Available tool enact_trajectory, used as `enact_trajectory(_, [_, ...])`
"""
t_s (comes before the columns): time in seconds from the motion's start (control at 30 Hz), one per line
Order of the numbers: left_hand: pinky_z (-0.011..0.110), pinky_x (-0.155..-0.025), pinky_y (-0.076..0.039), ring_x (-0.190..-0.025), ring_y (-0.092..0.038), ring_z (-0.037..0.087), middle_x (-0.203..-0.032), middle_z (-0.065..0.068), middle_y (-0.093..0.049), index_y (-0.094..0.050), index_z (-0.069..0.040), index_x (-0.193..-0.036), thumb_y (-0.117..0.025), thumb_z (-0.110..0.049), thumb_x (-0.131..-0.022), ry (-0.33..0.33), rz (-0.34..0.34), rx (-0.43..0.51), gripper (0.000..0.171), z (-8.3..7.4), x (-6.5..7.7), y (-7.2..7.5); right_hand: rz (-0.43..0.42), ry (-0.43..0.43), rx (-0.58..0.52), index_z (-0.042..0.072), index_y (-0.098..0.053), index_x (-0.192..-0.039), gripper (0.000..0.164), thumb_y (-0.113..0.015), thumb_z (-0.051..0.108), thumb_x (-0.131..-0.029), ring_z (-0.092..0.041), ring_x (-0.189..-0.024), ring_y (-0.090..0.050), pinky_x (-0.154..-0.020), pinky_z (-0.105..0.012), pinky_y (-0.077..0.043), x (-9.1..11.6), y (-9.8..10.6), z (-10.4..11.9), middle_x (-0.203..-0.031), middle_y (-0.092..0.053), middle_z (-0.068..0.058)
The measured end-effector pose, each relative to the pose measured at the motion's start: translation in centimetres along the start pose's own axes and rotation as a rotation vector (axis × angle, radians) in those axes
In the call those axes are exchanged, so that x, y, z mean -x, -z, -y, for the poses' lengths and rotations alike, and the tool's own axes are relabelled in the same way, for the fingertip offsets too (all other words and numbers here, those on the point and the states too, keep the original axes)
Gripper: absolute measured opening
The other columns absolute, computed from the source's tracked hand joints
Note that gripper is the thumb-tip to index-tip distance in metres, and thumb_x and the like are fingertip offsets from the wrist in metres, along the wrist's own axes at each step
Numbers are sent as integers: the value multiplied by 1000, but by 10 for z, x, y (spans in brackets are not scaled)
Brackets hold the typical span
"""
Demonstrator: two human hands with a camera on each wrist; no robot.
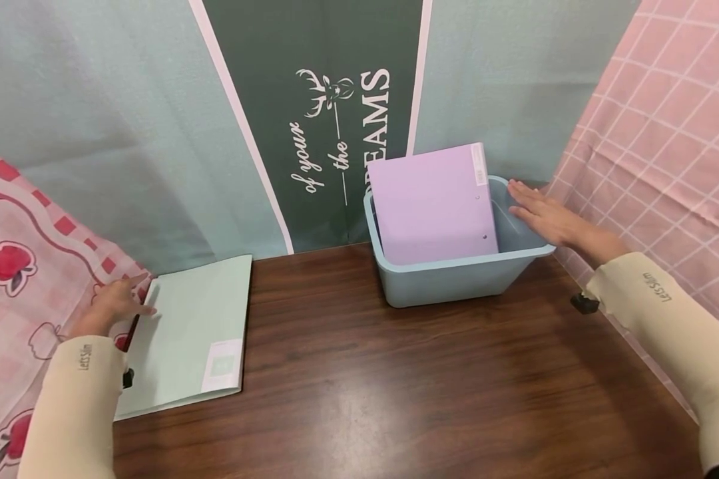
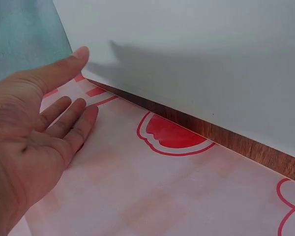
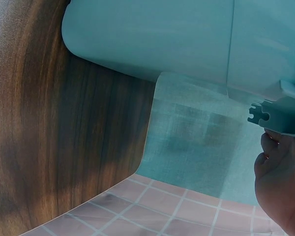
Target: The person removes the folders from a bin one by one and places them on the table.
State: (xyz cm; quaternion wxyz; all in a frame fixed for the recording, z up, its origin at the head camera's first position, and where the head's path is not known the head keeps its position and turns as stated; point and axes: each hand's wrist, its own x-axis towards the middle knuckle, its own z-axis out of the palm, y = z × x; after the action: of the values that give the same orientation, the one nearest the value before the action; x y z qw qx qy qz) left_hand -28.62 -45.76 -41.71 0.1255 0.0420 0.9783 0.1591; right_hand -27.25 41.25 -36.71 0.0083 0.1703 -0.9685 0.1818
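Observation:
A pale green folder [image 1: 194,326] with a white label lies on the wooden table at the left. My left hand [image 1: 115,303] is at its left edge, thumb spread from the fingers and nothing in the palm. In the left wrist view the hand [image 2: 44,118] is beside the folder's raised edge [image 2: 196,59]. On the right stands a light blue plastic bin [image 1: 449,283] with a lilac folder [image 1: 431,206] leaning upright inside, its top above the rim. My right hand [image 1: 542,211] is at the bin's right end, fingers extended, right by the rim; the right wrist view shows it [image 3: 280,177] close to the handle.
The wooden table [image 1: 329,359] spans between folder and bin. A grey-green printed cloth [image 1: 347,120] hangs behind. Pink checked cloth [image 1: 665,133] borders the right side, and apple-patterned cloth [image 1: 30,266] the left.

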Motion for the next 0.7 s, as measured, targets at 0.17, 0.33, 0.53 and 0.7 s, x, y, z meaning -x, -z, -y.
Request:
enact_trajectory(0.17, [58,-81,-56,-101,-53,56,-122,48,-50,-27,15,-157,-84,-23,-90,-19,-30,21,96,-1,1,-5,-11,-2,-3,-12,-15,-163,66,-36,30,-116,-49,-160,-7,-131,-52,0,0,-1,1,-171,-9,-32])
enact_trajectory(0.33, [37,-61,-45,-78,-49,35,-87,23,-52,-25,15,-157,-79,-32,-95,-37,-45,24,95,-5,1,-10,-5,1,-7,-12,-15,-163,66,-36,30,-116,-49,-160,-7,-131,-52,0,-1,-1,2,-171,-9,-32])
enact_trajectory(0.53, [78,-104,-39,-132,-39,67,-149,52,-34,-19,17,-159,-69,-43,-102,-106,-49,20,96,-22,-5,-12,-2,-9,5,-11,-13,-163,67,-35,32,-116,-48,-160,-6,-131,-51,2,-1,-1,2,-172,-7,-32])
enact_trajectory(0.7, [79,-111,-29,-143,-26,68,-158,49,-22,-16,11,-163,-68,-46,-101,-148,-65,56,99,-42,-13,-18,-2,-16,2,-10,-12,-164,67,-34,32,-116,-47,-161,-5,-131,-51,3,-1,-2,1,-172,-7,-31])
